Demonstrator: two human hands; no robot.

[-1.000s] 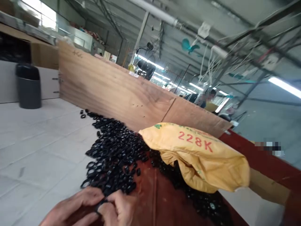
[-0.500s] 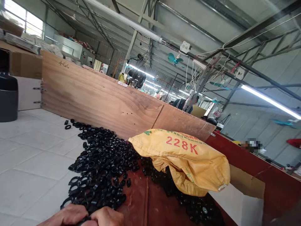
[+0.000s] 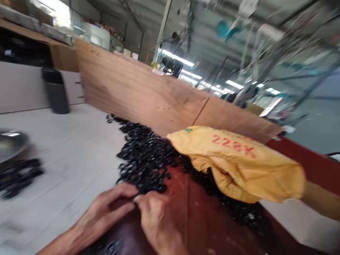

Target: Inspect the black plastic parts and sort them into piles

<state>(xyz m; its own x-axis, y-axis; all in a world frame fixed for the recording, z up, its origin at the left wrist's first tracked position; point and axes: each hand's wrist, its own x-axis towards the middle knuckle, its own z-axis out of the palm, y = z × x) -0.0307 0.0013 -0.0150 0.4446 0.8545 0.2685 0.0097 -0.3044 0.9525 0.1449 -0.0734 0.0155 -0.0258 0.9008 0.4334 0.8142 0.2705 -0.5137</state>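
A heap of small black rings (image 3: 145, 156) lies spread on the table, partly on a dark red board (image 3: 202, 219). My left hand (image 3: 105, 212) and my right hand (image 3: 159, 221) meet fingertip to fingertip at the near edge of the heap. Both hands have their fingers pinched together at that spot. What they pinch is hidden and smeared by motion. A yellow sack (image 3: 239, 163) with red print lies on the rings to the right of my hands.
A tall plywood wall (image 3: 148, 95) runs behind the heap. A dark bin (image 3: 55, 90) stands at the back left. At the left edge sit a metal bowl (image 3: 10, 140) and another small pile of black rings (image 3: 18, 177). A person sits behind the wall.
The view has swung down and left, so my hands show more fully and the bowl and small pile have come into sight. My fingers stay together at the heap's near edge.
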